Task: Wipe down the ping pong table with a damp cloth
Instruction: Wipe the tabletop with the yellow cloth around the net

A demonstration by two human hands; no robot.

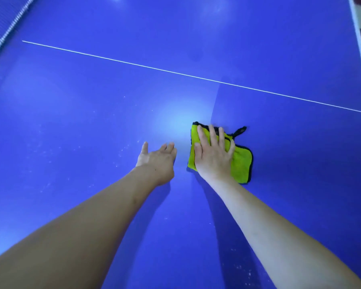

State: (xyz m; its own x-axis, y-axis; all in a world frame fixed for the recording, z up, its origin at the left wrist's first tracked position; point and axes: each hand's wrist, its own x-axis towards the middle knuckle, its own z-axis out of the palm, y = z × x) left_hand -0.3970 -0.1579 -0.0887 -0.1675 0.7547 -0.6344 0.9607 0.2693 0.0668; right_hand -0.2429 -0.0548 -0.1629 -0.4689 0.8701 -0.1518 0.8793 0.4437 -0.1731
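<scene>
Right hand (214, 153) flat, fingers spread, pressing yellow cloth (241, 163) onto blue table (92, 122), just short of white line (175, 73). Left hand (157, 158) open, bare, just beside. Risks: white specks (121, 151) to the left skipped; folded cloth bunching under palm; loop (240, 131) dragging, leaving streaks.
</scene>
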